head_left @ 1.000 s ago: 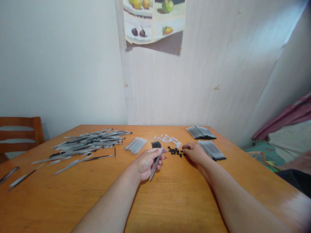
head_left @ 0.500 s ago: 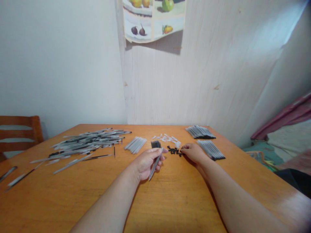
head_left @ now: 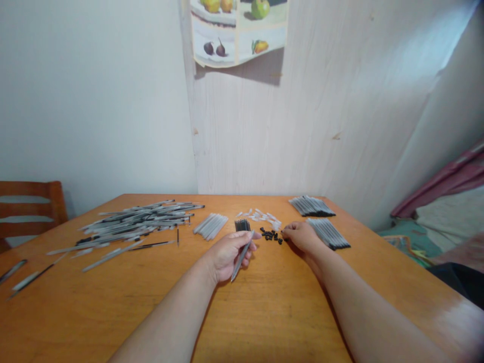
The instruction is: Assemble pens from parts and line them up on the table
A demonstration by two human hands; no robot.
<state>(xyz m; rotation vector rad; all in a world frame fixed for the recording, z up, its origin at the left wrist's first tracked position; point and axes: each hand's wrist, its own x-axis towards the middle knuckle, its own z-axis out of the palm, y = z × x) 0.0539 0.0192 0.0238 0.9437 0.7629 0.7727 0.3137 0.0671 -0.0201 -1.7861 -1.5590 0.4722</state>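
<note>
My left hand (head_left: pixel 230 254) is closed around a pen (head_left: pixel 242 258) with a clear grey barrel, slanting with its pointed end down toward me. Just behind that hand lies a row of black pen refills (head_left: pixel 242 225), partly hidden by my fingers. My right hand (head_left: pixel 301 236) rests low over the table with thumb and fingers pinched together; a small dark bit, which looks like a black pen end plug (head_left: pixel 282 232), shows at the fingertips. Beside them lie several loose black end plugs (head_left: pixel 270 235). Small whitish pen tips (head_left: pixel 259 216) are scattered behind these.
A bundle of clear barrels (head_left: pixel 210 226) lies left of the refills. Two stacks of pens with black ends, a nearer one (head_left: pixel 328 233) and a farther one (head_left: pixel 310 205), lie at right. A big jumbled pile of pens (head_left: pixel 139 222) covers the wooden table's (head_left: pixel 264 317) left side.
My right hand has shifted very slightly at the edge of the black plugs, its fingertips lifting a little. My left hand and the pen stay nearly still.
</note>
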